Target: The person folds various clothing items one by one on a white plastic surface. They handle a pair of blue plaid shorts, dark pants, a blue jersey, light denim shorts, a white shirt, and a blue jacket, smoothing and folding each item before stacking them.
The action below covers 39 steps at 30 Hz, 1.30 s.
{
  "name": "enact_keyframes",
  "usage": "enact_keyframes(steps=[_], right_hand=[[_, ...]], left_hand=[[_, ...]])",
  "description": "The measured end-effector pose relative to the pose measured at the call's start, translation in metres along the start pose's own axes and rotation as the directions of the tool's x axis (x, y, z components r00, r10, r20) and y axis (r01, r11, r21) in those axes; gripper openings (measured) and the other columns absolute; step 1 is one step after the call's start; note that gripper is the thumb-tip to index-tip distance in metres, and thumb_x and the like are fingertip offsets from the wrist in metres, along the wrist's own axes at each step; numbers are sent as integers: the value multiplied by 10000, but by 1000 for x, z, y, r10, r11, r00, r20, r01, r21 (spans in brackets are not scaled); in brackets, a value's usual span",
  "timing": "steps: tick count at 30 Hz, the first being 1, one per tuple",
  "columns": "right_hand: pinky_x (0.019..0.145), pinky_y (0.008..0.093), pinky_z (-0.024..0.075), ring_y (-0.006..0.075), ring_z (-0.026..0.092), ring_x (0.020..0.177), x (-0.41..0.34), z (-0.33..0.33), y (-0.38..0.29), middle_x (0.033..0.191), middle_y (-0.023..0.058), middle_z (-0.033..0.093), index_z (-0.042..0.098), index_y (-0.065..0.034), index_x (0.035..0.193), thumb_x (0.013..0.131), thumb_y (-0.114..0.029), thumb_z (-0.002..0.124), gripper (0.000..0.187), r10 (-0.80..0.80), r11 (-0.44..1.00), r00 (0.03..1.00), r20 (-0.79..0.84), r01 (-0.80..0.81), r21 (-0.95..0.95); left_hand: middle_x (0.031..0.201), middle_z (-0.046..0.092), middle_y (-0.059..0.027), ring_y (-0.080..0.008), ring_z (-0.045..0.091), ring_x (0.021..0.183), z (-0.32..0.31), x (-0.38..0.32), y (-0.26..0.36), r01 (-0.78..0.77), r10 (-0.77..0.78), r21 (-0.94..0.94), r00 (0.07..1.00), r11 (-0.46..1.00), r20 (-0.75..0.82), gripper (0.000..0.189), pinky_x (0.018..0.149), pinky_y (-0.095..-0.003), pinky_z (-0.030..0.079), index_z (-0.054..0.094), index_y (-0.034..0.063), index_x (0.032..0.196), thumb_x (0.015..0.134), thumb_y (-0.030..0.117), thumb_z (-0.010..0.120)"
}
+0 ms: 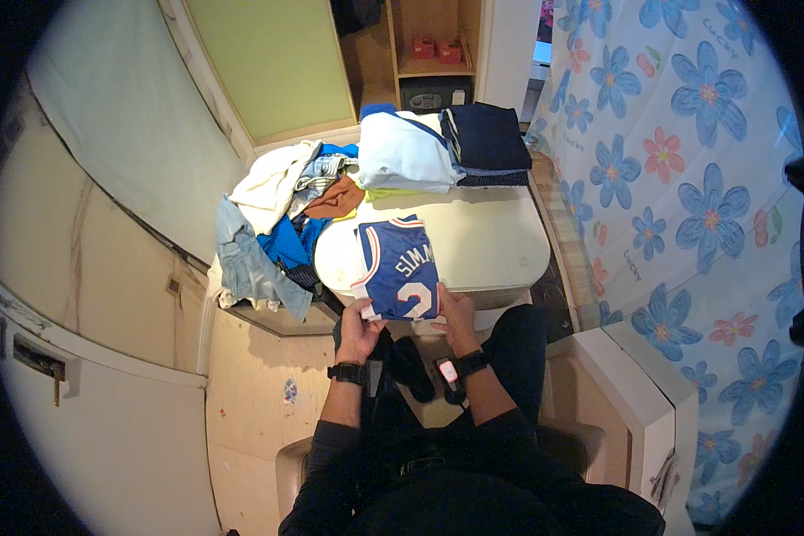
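A blue basketball jersey [402,264] with white and red trim and white lettering lies folded lengthwise at the near edge of a glossy white table [489,228]. My left hand [360,328] grips its lower left corner, thumb on top. At the lower right edge, my right hand [457,318] holds the cloth between thumb and fingers. The jersey's bottom edge reaches slightly past the table's rim, and its upper part rests on the tabletop.
A loose heap of clothes [275,187] covers the table's left side. Folded light blue clothing [402,151] and dark folded clothing [486,137] are stacked at the back. A flowered curtain [683,201] hangs at right; a white cabinet [630,382] stands at lower right.
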State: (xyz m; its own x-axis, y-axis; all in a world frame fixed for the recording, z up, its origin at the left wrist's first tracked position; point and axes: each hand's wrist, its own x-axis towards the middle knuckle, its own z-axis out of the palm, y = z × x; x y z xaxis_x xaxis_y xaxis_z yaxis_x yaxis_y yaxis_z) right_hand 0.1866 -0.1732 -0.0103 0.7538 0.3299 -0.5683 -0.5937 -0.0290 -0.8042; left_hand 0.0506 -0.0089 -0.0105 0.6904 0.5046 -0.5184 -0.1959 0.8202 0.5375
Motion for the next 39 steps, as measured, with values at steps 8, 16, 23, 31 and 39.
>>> enact_keyframes(steps=[8, 16, 23, 31, 39], right_hand=[[711, 481, 597, 280, 698, 862, 3, 4, 12, 1017, 98, 702, 648, -30, 1143, 915, -232, 723, 314, -82, 961, 938, 336, -14, 276], [688, 346, 608, 196, 703, 848, -47, -11, -56, 1002, 98, 714, 684, 1, 1063, 919, -182, 709, 234, -201, 951, 933, 299, 112, 290], [674, 270, 586, 155, 690, 810, -84, 4, -156, 925, 62, 708, 696, 7, 1032, 953, -180, 661, 206, -414, 858, 863, 291, 263, 440], [683, 300, 607, 178, 702, 835, -34, 28, -223, 956, 68, 707, 686, 7, 1041, 952, -188, 663, 216, -467, 843, 819, 334, 298, 448], [694, 322, 603, 190, 700, 868, -27, 16, -188, 1019, 86, 705, 665, 9, 1109, 944, -157, 667, 234, -386, 902, 861, 330, 277, 332]], left_hand=[[1061, 695, -80, -207, 690, 849, 12, -5, 2, 18, -4, 165, 996, 986, -86, 284, 683, -362, 608, 616, 61, 1199, 956, 205, 647], [981, 720, -90, -160, 721, 752, 78, -65, 34, -141, 138, 314, 990, 939, 33, 263, 525, -259, 627, 632, -5, 1157, 936, 134, 662], [991, 717, -106, -171, 726, 775, 161, -93, 72, -215, 172, 190, 960, 958, 221, 256, 583, -280, 647, 623, -44, 1135, 947, 128, 654], [991, 715, -88, -157, 710, 784, 206, -43, 106, -280, 213, 192, 927, 941, 309, 204, 604, -289, 639, 628, -11, 1112, 951, 113, 646], [1010, 721, -75, -167, 723, 792, 177, -31, 85, -220, 174, 282, 968, 934, 179, 218, 608, -287, 650, 638, 26, 1138, 942, 120, 656]])
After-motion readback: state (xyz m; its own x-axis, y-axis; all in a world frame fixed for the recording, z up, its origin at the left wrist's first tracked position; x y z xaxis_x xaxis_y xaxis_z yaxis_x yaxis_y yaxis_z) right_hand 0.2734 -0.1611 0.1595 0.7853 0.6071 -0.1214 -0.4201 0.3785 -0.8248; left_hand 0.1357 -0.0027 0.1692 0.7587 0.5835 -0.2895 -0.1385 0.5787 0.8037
